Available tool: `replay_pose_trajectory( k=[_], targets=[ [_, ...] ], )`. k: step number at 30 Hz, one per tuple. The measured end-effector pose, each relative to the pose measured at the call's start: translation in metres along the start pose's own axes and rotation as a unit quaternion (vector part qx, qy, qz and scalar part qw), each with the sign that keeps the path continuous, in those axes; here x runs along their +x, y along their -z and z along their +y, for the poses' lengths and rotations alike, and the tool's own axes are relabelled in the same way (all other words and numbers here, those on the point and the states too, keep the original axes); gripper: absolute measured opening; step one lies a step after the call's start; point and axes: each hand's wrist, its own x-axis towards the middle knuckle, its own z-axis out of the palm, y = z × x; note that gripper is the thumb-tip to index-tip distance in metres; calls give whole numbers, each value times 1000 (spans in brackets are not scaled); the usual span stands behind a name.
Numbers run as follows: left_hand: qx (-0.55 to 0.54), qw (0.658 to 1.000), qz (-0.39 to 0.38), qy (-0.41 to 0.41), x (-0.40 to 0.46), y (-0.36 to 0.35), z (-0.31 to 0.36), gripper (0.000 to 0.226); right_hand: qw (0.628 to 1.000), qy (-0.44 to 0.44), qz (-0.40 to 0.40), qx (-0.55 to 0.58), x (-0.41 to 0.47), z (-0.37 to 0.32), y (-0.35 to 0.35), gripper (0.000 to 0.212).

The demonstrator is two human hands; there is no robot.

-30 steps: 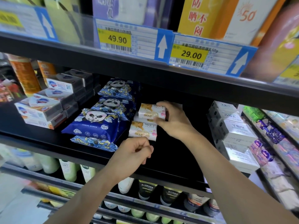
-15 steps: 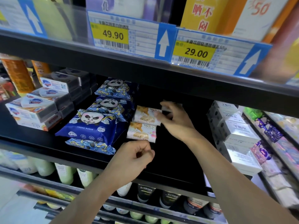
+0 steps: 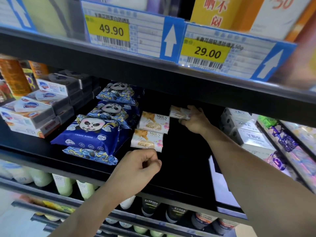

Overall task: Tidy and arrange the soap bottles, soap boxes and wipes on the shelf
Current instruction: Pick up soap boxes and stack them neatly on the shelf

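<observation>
Black shelf point(image 3: 184, 168): right hand point(image 3: 195, 119) grips rear wipes pack point(image 3: 178, 112).

Price tags and pack names on the shelves

The left yellow price tag point(image 3: 109, 29) on the upper shelf edge reads 49.90; the right price tag point(image 3: 206, 52) reads 29.00 and ends in 50g. Two small white packs point(image 3: 154, 123) read MeLy. An orange box point(image 3: 216, 11) up top bears Chinese characters.

On the shelf point(image 3: 179, 168), two wipe packs point(image 3: 150, 132) lie just right of the stacked panda packs point(image 3: 90, 134); soap boxes point(image 3: 34, 113) sit left of those, white boxes point(image 3: 248, 132) far right
</observation>
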Motion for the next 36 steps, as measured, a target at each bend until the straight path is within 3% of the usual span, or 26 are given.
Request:
replay_pose_trajectory(
  k=[6,11,16,20,23,27,31,36],
  targets=[
    [-12,1000,2,13,-1,2,3,33,997,-18,-26,-71,12,2,-1,86],
    [-25,999,0,22,-1,1,3,32,990,-110,-63,-56,15,4,-1,80],
    [-57,998,-4,29,0,0,3,33,986,-140,-16,94,-26,11,-1,48],
    [-82,996,-5,17,-3,0,4,26,951,-133,47,274,-83,18,-13,66],
    [-116,993,14,10,-3,0,4,9,944,-59,79,315,-132,23,-21,69],
    [-104,994,19,0,-3,-1,4,43,950,38,66,303,-184,24,-24,67],
    [-47,999,-12,-23,-4,-3,8,78,937,59,18,343,-211,20,-31,71],
    [-35,998,-27,-41,-6,0,8,85,942,57,36,330,-218,20,-37,90]
  ],
)
